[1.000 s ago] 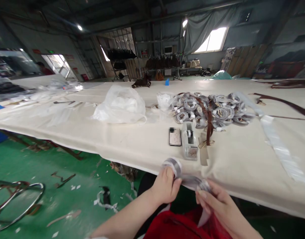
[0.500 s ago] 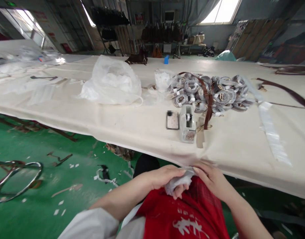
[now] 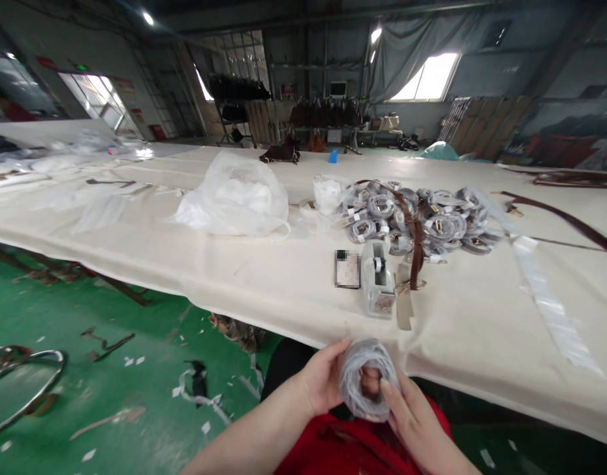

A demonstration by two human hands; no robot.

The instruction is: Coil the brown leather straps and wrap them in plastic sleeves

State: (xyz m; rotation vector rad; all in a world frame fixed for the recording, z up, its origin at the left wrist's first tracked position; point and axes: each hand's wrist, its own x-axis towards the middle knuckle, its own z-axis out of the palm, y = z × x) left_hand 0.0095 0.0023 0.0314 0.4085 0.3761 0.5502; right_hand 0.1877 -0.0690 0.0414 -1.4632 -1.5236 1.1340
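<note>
A coiled strap (image 3: 351, 377) wrapped in greyish see-through plastic film is held just off the table's front edge, its round opening facing me. My left hand (image 3: 326, 381) grips its left side, and fingertips show through the hole in the middle. On the other side my right hand (image 3: 410, 412) closes around the right rim, thumb at the opening. On the table ahead are a tape dispenser (image 3: 379, 284), a small pixelated item (image 3: 347, 269) and a brown strap (image 3: 416, 244) with a metal clasp. Behind them lies a pile of similar wrapped coils (image 3: 442, 227).
A large white plastic bag (image 3: 234, 201) and a smaller clear bag (image 3: 328, 194) stand left of the pile. A translucent strip (image 3: 548, 297) lies on the cream-covered table (image 3: 274, 284) at right. Scraps litter the green floor (image 3: 150, 389).
The wrapped coil has come up and turned, so its ring shape and hole now face me. Both hands have shifted their hold to its sides. The view has tilted upward.
</note>
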